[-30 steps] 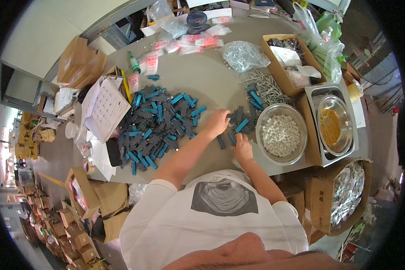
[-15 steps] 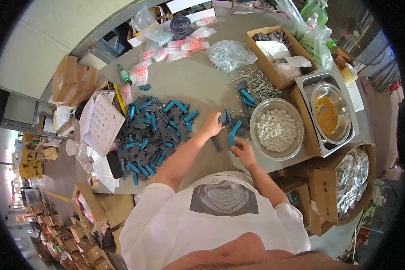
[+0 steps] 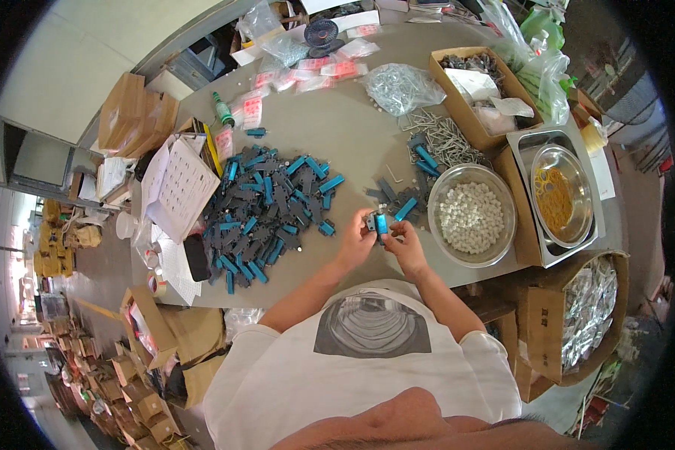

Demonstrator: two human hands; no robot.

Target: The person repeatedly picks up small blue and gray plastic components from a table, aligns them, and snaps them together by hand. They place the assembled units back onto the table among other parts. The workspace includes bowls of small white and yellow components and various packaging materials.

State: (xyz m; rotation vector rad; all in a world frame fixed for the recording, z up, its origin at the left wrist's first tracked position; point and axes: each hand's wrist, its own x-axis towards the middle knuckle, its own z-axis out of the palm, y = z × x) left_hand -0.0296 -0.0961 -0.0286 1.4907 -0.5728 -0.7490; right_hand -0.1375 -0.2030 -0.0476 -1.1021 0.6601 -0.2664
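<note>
Close to my chest, over the near table edge, both hands meet. My left hand (image 3: 356,241) pinches a small dark block-like part (image 3: 370,220). My right hand (image 3: 406,249) grips a blue-and-dark part (image 3: 382,223) right against it; whether the two are joined I cannot tell. Just beyond lie another blue piece (image 3: 405,209), some dark strips (image 3: 387,189) and a single L-shaped metal rod (image 3: 394,174). A big heap of blue and dark grey parts (image 3: 285,202) spreads to the left of my hands.
Right of my hands stands a metal bowl (image 3: 478,263) of white pieces, with a pile of L-shaped rods (image 3: 450,142) behind it. Farther right are a cardboard box (image 3: 529,206) and a bowl of yellow bands (image 3: 553,196). Papers (image 3: 180,187) and a phone (image 3: 197,257) lie left.
My left hand has come back toward me with the dark part. My right hand has brought its blue part up to meet it. The view has shifted slightly.
</note>
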